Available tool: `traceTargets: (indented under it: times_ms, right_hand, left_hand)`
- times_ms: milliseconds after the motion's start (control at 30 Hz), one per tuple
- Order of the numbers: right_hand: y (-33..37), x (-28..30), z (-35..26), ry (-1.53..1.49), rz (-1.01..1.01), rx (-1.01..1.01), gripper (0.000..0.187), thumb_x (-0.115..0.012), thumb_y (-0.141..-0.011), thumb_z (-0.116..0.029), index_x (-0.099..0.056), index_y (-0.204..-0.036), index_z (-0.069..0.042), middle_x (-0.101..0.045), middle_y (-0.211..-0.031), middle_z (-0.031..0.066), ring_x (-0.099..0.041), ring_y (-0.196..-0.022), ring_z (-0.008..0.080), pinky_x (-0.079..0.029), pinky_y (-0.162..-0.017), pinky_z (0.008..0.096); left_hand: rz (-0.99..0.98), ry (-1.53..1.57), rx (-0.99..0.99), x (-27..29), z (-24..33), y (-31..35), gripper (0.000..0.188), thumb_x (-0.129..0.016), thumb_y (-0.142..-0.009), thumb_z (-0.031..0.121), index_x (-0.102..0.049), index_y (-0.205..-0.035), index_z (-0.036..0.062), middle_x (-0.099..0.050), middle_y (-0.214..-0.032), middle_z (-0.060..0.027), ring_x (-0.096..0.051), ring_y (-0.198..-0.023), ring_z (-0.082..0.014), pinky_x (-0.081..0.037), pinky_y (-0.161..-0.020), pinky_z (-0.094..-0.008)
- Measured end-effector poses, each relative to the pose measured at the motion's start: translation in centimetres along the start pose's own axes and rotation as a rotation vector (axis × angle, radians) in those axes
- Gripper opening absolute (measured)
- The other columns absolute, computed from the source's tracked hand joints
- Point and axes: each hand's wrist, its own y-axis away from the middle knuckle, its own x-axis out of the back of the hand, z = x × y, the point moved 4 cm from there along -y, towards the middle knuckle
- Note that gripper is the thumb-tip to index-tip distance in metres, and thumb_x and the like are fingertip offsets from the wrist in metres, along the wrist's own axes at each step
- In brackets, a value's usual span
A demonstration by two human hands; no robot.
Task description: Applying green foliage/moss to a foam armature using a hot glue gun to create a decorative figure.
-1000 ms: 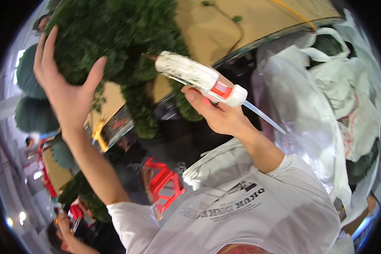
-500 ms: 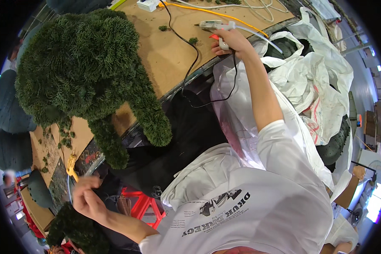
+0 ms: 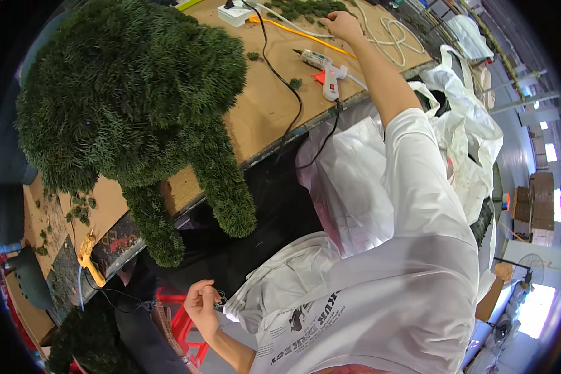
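My right hand reaches over the far side of the board, its fingers beside a pile of small green sprigs. They look bent but apart, with nothing visible in them. Nearer to me a white glue gun with an orange-red trigger lies on the board. My left hand hovers by my lap, fingers curled in, no object showing. A large bushy figure covered in green artificial foliage, with two leg-like parts, lies on the left. A yellow glue gun rests at the table's lower left edge.
Brown board covers the table. A black cord, an orange cable and a white power strip lie on it. White sacks stand at the right. A red plastic stool is below left. Dark rounded forms stand at far left.
My right hand has let go of the white glue gun, left it on the board, and moved farther away to the sprigs. My left hand has moved right and closer to my body.
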Motion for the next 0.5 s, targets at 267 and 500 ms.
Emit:
traceTargets:
  times_ms: [267, 500]
  right_hand:
    - [0.4, -1.0, -2.4, 0.023, -0.016, -0.069, 0.035, -0.072, -0.085, -0.036, -0.08, -0.108, -0.012, -0.077, -0.098, 0.0176, -0.074, -0.092, 0.0374, -0.06, -0.086, 0.0463]
    - [6.1, 6.6, -6.1, -0.502, -0.038, 0.066, 0.034, -0.081, -0.091, -0.029, -0.077, -0.109, -0.001, -0.074, -0.088, 0.0018, -0.06, -0.069, 0.0071, -0.051, -0.062, 0.0256]
  left_hand:
    - [-0.016, -0.087, 0.078, -1.3, -0.2, 0.0, 0.013, -0.065, -0.101, 0.006, -0.07, -0.111, -0.001, -0.059, -0.079, 0.0015, -0.054, -0.068, -0.0057, -0.044, -0.064, -0.0214]
    - [-0.069, -0.168, 0.031, -1.1, 1.6, -1.3, 0.017, -0.065, -0.101, 0.008, -0.069, -0.114, -0.002, -0.057, -0.078, 0.0021, -0.052, -0.069, -0.0057, -0.04, -0.064, -0.0212]
